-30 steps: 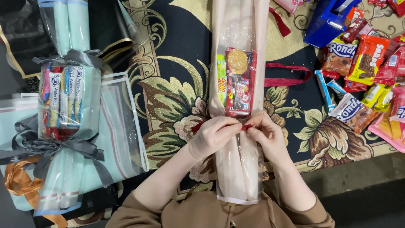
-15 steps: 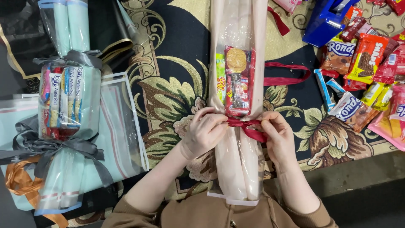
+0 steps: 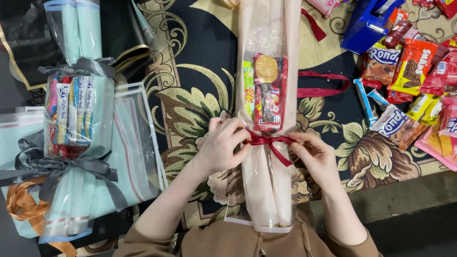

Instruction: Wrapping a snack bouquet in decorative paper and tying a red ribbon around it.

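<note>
Both hands work at the waist of the beige snack bouquet (image 3: 266,190) lying lengthwise on the patterned carpet (image 3: 190,104). Left hand (image 3: 223,147) pinches the dark red ribbon (image 3: 266,142) at the wrap's left edge; right hand (image 3: 316,154) pinches its right end. Farther left lies a grey-bowed mint bouquet (image 3: 76,133); far right, loose snack packets (image 3: 409,71) and a blue tape dispenser (image 3: 366,24).
</note>
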